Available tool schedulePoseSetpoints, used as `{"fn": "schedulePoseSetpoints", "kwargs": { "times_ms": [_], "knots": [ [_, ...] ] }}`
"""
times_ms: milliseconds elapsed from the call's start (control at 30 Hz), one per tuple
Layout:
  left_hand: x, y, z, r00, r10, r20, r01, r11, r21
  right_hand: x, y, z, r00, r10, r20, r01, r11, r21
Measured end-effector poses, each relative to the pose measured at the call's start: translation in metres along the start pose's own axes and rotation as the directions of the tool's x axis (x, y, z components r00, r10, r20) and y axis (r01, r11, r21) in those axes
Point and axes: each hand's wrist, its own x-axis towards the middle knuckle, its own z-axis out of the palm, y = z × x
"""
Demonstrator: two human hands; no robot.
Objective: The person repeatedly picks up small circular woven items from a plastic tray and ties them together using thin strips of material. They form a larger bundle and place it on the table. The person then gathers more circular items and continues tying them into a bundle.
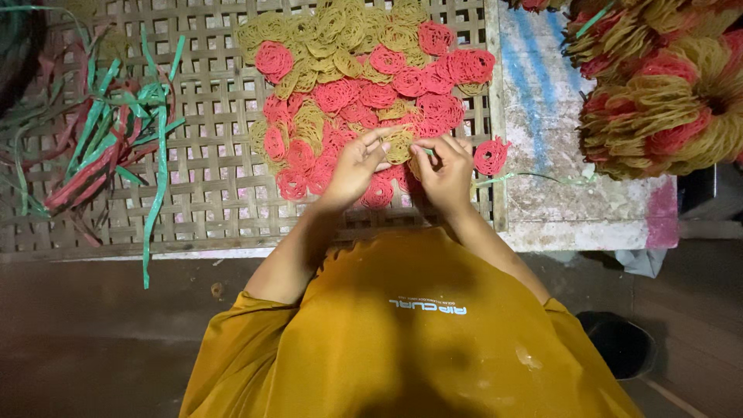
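While left hand (357,164) rests spread on red discs (333,147), right hand (443,172) pinches green strip (534,177)

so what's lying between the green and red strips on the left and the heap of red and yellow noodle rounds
In the head view, only bare woven bamboo tray lies between the plastic strips and the heap of noodle rounds; nothing rests on that stretch.

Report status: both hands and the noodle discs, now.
Left hand on red discs. Right hand pinching yellow disc. Loose plastic strips far left, clear.

crackers (364,93): red+yellow lacy discs; loose pile; on woven tray
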Motion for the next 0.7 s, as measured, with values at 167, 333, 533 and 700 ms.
{"fn": "schedulePoseSetpoints", "kwargs": {
  "times_ms": [167,333,533,700],
  "knots": [
    [0.002,-0.004,0.001,0.999,0.044,0.001,-0.044,0.999,-0.026,0.002,0.001,0.002,0.986,-0.165,-0.030,0.163,0.983,-0.080],
    [0.001,-0.008,0.006,0.990,0.142,0.011,-0.142,0.989,0.051,0.001,0.004,0.000,0.971,-0.239,-0.015,0.234,0.959,-0.159],
    [-0.001,0.002,0.013,0.985,0.172,0.006,-0.172,0.978,0.119,0.001,0.006,0.001,0.957,-0.289,-0.025,0.277,0.937,-0.212],
    [-0.008,0.028,0.016,0.987,0.120,-0.105,-0.061,0.892,0.448,0.001,0.005,0.002,0.963,-0.268,-0.015,0.260,0.946,-0.194]
  ]
}}
